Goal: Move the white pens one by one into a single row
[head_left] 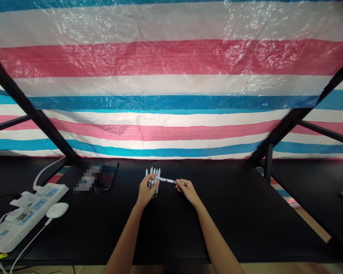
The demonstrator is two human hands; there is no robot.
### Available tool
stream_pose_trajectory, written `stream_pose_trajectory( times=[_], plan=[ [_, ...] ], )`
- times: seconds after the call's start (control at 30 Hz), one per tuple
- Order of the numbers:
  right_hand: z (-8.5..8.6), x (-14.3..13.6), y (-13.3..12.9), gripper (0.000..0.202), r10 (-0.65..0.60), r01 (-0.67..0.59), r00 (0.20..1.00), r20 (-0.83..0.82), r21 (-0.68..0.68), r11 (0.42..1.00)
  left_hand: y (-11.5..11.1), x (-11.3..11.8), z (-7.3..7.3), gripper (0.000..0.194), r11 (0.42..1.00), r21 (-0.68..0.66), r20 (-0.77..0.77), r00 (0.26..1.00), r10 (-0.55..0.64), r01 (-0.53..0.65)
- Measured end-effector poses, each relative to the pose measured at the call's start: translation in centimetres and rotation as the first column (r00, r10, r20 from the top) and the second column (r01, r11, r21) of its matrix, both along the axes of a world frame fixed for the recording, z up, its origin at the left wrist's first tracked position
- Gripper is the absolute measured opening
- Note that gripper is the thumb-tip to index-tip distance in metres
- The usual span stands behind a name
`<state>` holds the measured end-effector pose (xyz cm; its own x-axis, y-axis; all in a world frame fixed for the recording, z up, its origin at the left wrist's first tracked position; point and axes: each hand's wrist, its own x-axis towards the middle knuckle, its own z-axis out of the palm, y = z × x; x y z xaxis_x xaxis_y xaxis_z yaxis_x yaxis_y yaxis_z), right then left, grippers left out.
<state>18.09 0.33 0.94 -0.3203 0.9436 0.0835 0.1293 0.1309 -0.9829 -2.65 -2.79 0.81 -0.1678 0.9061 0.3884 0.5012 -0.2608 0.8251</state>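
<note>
A white pen point(168, 180) is held nearly level above the black table. The fingers of my left hand point(145, 192) are closed around its left end. At the other end, my right hand point(188, 189) pinches the pen between thumb and fingers, hiding its tip. Several white pens point(151, 171) lie side by side on the table, pointing away from me. My left hand partly covers this row, and a few dark tips show just below the fingers.
A white power strip point(40, 205) with plugs and cables lies at the left, beside a white round charger point(57, 210). A dark phone-like object point(111, 175) rests behind them. Black frame bars point(45, 125) and a striped plastic sheet point(171, 131) bound the black table point(234, 220).
</note>
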Motion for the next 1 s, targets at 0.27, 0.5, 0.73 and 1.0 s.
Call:
stream_pose_trajectory(
  times=[0.27, 0.5, 0.73, 1.0],
  plan=[
    [-1.0, 0.2, 0.3, 0.039, 0.029, -0.029, 1.000, 0.005, 0.037, 0.999, 0.2, -0.1, 0.1, 0.029, 0.997, -0.006, -0.080, 0.994, 0.074, -0.074],
    [-1.2, 0.1, 0.3, 0.038, -0.036, 0.036, 0.999, -0.019, 0.016, 0.999, 0.2, -0.1, -0.3, 0.025, 0.998, -0.033, 0.011, 0.998, 0.054, -0.054],
    [-1.6, 0.2, 0.5, 0.039, -0.085, 0.085, 0.995, -0.057, 0.012, 0.996, 0.5, -0.5, -1.1, 0.024, 0.996, -0.037, 0.050, 0.995, 0.082, -0.080],
    [-1.5, 0.1, 0.4, 0.041, -0.055, 0.054, 0.996, -0.067, -0.010, 0.998, 0.6, -0.6, -1.1, 0.020, 0.997, -0.019, 0.066, 0.995, 0.074, -0.073]
  ],
)
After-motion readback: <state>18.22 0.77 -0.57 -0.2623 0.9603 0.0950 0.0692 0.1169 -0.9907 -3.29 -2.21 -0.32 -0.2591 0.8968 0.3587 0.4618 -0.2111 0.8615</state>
